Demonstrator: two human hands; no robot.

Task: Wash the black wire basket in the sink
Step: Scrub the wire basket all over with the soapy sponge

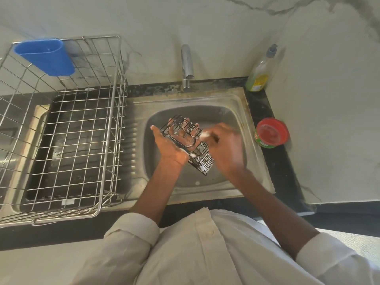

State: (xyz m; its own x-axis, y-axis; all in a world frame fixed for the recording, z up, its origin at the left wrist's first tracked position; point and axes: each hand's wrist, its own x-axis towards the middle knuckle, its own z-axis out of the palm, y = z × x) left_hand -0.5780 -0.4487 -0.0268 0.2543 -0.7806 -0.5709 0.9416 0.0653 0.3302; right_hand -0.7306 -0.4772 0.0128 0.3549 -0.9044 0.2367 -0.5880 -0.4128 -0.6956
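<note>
My left hand [171, 144] holds the soapy black wire basket [188, 144] over the sink [236, 103]. At 3 o'clock my blurry right hand [225, 145] pinches something white.

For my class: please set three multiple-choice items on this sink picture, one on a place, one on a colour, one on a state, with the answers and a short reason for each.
1. Where does the blue cup hang?
A. on the drying rack's back rim
B. in the sink
C. beside the tap

2. What colour is the lid of the round tub to the right of the sink?
A. yellow
B. red
C. black

3. How is the black wire basket being handled?
A. lying alone on the counter
B. drying in the rack
C. held by the left hand while the right hand rubs it

Answers: 1 A, it hooks on the rack's wire rim. 2 B, the lid is red. 3 C, both hands meet on the foamy basket over the sink.
</note>
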